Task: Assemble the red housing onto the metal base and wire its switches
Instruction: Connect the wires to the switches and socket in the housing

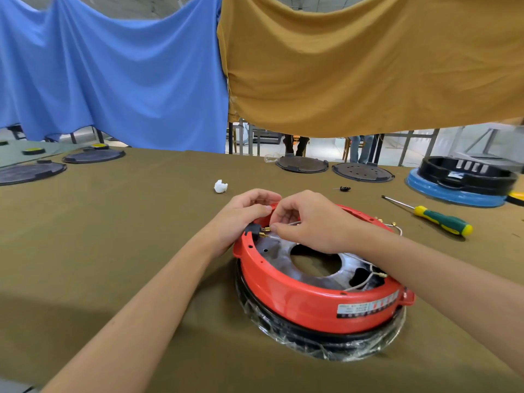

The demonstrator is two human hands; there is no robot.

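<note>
From the head view, the round red plastic housing (pixel 312 302) sits on the shiny metal base (pixel 283 248) toward the near right part of the olive cloth-covered worktop (pixel 113 236), on a black ring wrapped in clear film. At the housing's far left rim, the left hand (pixel 241 214) grips the wall beside a small black switch with brass terminals (pixel 255 230), fingers curled round the rim. The right hand (pixel 309 222) pinches the end of a thin white wire (pixel 292 223) right at those terminals, its grip closed on the wire. Another loose white wire with a brass connector (pixel 374 276) lies inside the near right of the housing.

As I judge it, the connector could slip past the tab or bend it if pushed at an angle, and pulling on the wire could shift the housing off the base should the left hand let go.

A green and yellow screwdriver (pixel 436 219) lies toward the right edge, a crumpled white scrap (pixel 220 186) near the middle, dark round plates (pixel 302 163) along the far edge, and a black housing on a blue ring (pixel 462 182) at the far right corner. Blue cloth (pixel 113 66) and mustard cloth (pixel 368 61) hang behind
</note>
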